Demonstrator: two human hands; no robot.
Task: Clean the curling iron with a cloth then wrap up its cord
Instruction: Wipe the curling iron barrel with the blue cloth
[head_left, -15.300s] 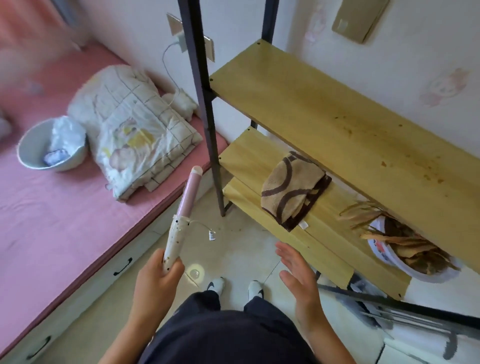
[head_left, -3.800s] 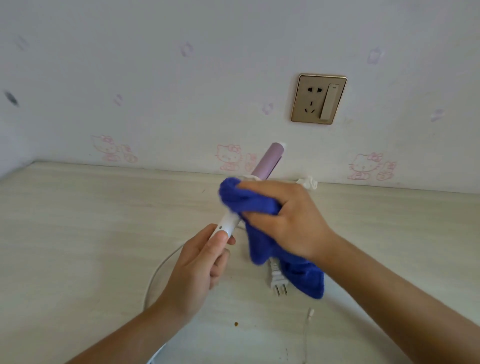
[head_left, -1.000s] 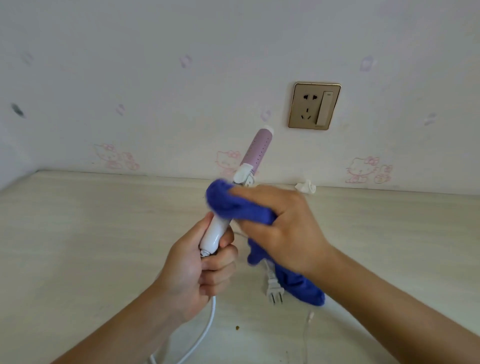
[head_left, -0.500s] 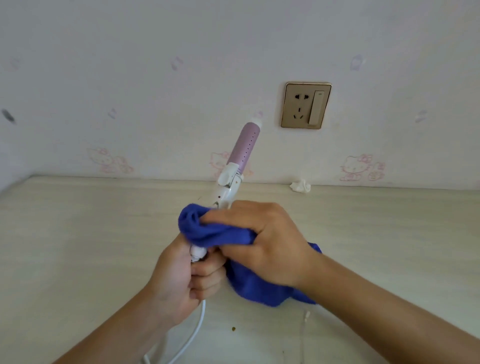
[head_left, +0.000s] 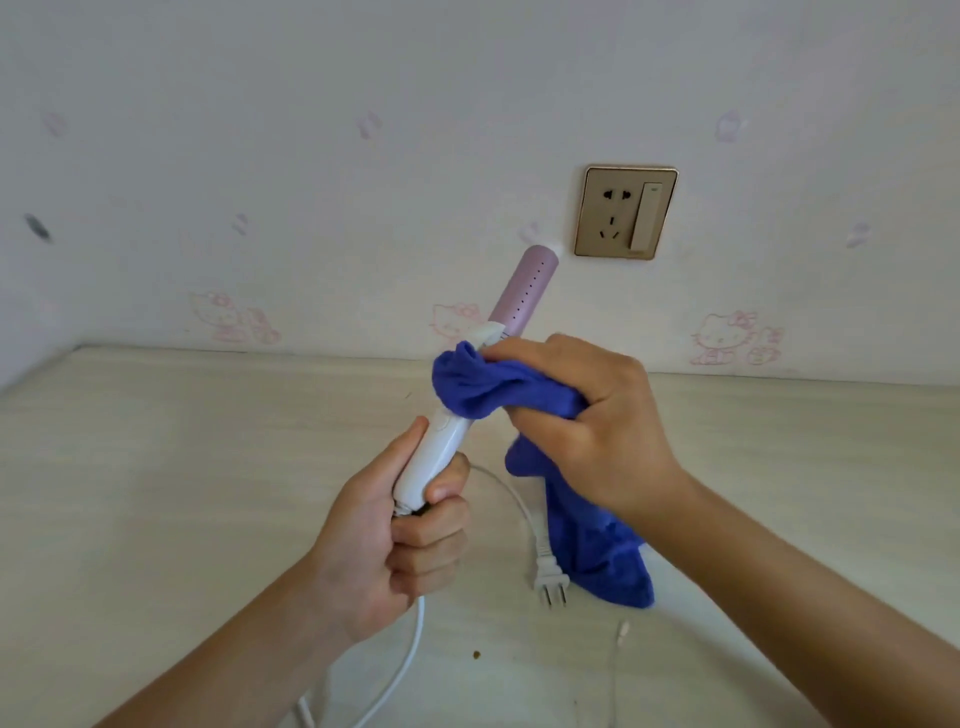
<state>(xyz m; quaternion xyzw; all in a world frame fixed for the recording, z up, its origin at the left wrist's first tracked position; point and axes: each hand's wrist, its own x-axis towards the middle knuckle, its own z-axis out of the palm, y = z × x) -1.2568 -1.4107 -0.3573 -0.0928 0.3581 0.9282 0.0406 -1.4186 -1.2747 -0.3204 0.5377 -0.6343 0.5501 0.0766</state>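
The curling iron (head_left: 524, 293) has a pink-purple barrel and a white handle; it points up and to the right. My left hand (head_left: 395, 540) grips the handle's lower end. My right hand (head_left: 592, 426) clutches a blue cloth (head_left: 488, 384) wrapped around the iron's middle, where handle meets barrel; the rest of the cloth hangs down to the table. The white cord (head_left: 400, 654) drops from under my left hand, and its plug (head_left: 548, 582) lies on the table beside the cloth's hanging end.
A pale wood-grain table (head_left: 156, 467) runs to a white wall with pink cartoon stickers. A gold wall socket with a switch (head_left: 626, 210) sits just right of the barrel tip. A thin second cable (head_left: 618, 654) and a small crumb (head_left: 475, 656) lie on the table.
My right hand has slid the cloth up the iron from the lower handle to the joint below the barrel. More of the white handle shows above my left hand.
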